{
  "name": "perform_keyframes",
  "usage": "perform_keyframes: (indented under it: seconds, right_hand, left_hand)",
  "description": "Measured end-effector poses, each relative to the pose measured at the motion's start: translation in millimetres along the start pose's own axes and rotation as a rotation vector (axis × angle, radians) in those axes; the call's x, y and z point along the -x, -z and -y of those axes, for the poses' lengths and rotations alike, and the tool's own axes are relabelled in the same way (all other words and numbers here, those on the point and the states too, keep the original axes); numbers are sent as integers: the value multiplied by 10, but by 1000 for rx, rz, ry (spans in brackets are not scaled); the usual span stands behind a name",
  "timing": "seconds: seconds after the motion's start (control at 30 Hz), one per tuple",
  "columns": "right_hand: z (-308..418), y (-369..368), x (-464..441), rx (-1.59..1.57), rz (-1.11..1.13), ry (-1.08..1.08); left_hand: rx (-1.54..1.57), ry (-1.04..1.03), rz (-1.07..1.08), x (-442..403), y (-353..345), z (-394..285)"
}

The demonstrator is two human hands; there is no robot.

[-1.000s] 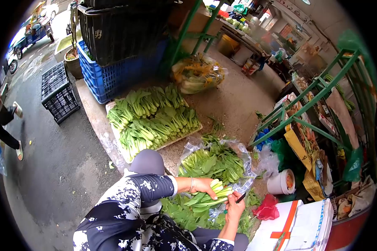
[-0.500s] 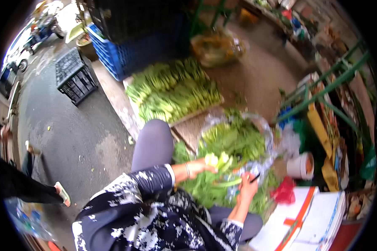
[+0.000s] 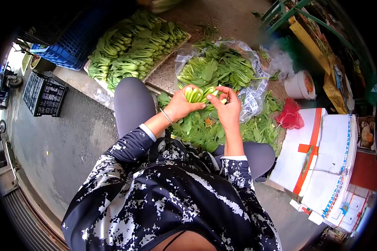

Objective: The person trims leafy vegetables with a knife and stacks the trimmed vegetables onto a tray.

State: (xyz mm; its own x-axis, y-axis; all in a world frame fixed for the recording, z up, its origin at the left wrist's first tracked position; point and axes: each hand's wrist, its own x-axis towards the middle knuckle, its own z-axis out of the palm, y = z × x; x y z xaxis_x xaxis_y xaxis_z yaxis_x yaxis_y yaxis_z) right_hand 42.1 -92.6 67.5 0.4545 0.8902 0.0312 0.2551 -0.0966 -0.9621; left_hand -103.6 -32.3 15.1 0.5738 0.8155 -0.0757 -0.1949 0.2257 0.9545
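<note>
My left hand (image 3: pixel 178 105) is closed around a small bunch of leafy greens (image 3: pixel 193 95), with the pale stem ends pointing up and away from me. At the right side of that bunch, my right hand (image 3: pixel 229 108) pinches a stem with thumb and fingers. Something small and dark shows between its fingers; I cannot make out what it is. Under both hands lie loose green leaves (image 3: pixel 197 129). Just beyond them, a clear plastic bag (image 3: pixel 255 98) lies spread open, with more leafy greens (image 3: pixel 215 67) on it.
Neat rows of greens (image 3: pixel 134 50) fill a flat tray at upper left. Blue crates (image 3: pixel 60 56) and a black crate (image 3: pixel 44 94) stand further left. To the right are a white tub (image 3: pixel 299 85), red netting (image 3: pixel 290 115), white foam boxes (image 3: pixel 297 146) and a green metal frame (image 3: pixel 287 16).
The view has tilted down. My right hand has brought its stalk up and left to the bunch in my left hand, so the hands now nearly meet.
</note>
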Motion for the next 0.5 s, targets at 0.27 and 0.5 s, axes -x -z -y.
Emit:
perform_keyframes:
  seconds: [0.27,0.5]
  right_hand:
    - [-74,108,-69,-63,148,-83]
    - [-624,712,-174,617,11,31]
  left_hand:
    - [-120,89,121,2,8,-78]
    - [-220,74,-8,-28,118,-108]
